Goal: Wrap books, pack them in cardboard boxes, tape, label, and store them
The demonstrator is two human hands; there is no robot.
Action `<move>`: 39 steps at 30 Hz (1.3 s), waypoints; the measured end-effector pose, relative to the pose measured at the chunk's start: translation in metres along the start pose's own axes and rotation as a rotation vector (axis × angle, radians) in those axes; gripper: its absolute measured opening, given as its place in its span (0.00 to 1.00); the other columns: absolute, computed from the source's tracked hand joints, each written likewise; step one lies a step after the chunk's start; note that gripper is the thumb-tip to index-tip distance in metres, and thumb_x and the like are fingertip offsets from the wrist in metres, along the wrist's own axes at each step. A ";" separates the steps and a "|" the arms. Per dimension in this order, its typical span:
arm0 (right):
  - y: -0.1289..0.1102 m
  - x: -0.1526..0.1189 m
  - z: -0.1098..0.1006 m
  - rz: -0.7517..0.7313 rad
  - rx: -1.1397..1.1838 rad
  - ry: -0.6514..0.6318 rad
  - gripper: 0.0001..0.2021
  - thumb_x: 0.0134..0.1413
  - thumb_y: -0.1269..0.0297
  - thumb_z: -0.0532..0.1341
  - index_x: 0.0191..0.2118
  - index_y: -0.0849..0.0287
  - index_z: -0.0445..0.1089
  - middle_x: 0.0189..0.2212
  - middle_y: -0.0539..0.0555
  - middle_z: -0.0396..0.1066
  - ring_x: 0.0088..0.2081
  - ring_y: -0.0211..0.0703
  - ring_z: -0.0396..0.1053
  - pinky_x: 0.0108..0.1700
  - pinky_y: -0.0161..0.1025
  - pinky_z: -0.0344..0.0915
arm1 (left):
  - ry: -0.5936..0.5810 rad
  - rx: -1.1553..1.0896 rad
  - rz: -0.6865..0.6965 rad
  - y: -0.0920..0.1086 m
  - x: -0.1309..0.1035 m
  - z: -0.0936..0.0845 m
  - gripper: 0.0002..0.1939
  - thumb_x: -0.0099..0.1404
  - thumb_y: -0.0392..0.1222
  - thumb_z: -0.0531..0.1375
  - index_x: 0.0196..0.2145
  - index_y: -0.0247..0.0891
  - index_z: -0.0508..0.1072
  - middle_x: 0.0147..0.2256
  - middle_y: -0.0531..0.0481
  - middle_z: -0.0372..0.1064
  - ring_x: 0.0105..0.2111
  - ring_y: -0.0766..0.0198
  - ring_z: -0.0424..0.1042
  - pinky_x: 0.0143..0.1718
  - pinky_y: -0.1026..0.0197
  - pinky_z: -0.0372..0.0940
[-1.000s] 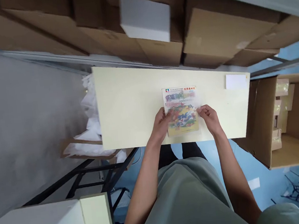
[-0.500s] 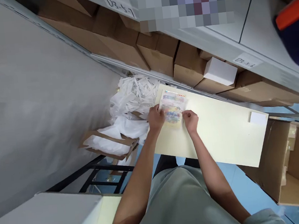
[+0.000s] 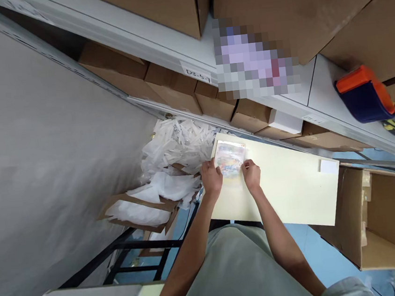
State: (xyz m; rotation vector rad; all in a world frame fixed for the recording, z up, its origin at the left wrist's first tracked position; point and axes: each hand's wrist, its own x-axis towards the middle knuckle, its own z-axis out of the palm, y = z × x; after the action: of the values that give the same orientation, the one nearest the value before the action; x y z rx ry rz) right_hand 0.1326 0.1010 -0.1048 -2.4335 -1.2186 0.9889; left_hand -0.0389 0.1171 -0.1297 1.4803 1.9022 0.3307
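Observation:
A flat packet with a colourful print lies on or just over the pale yellow tabletop; a shiny blur hides its details. My left hand is closed on its left edge, the thumb lying along the printed face. At the lower right edge, my right hand is pinched shut on the packet with curled fingers. Whether the packet's underside touches the table I cannot tell.
White paper strips are heaped beyond the table's left end, near an open carton of white wrapping. A small white box sits at the table's right end, beside a large open carton. Shelves with brown boxes run behind.
My view has tilted upward, showing more of the upper shelf and an orange-and-blue holder. Both hands stay at the packet's sides; its print now looks paler and more blurred.

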 end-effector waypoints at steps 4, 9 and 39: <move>-0.016 -0.005 -0.018 -0.117 -0.121 0.062 0.09 0.69 0.70 0.59 0.46 0.53 0.76 0.42 0.58 0.84 0.38 0.53 0.83 0.41 0.43 0.72 | 0.083 -0.091 0.094 0.019 0.005 -0.015 0.21 0.69 0.37 0.57 0.57 0.39 0.77 0.51 0.32 0.77 0.59 0.36 0.74 0.65 0.38 0.68; -0.060 -0.013 -0.089 -0.600 0.000 0.301 0.11 0.76 0.60 0.57 0.45 0.52 0.77 0.40 0.56 0.82 0.40 0.50 0.83 0.42 0.44 0.76 | 0.327 -0.344 0.357 0.097 0.007 -0.060 0.13 0.78 0.46 0.57 0.52 0.44 0.80 0.50 0.40 0.80 0.55 0.46 0.78 0.61 0.43 0.72; -0.185 0.065 -0.219 -1.244 0.049 0.714 0.16 0.69 0.73 0.61 0.29 0.52 0.60 0.20 0.43 0.57 0.21 0.34 0.54 0.24 0.36 0.52 | 1.015 -0.480 0.890 0.257 0.076 -0.099 0.10 0.68 0.31 0.69 0.43 0.46 0.81 0.35 0.53 0.83 0.38 0.58 0.82 0.43 0.55 0.79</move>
State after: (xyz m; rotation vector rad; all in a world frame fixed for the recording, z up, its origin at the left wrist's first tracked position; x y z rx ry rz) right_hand 0.1928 0.2833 0.1175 -1.2375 -1.8432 -0.1940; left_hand 0.0803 0.2892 0.0643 1.8732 1.4304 2.0957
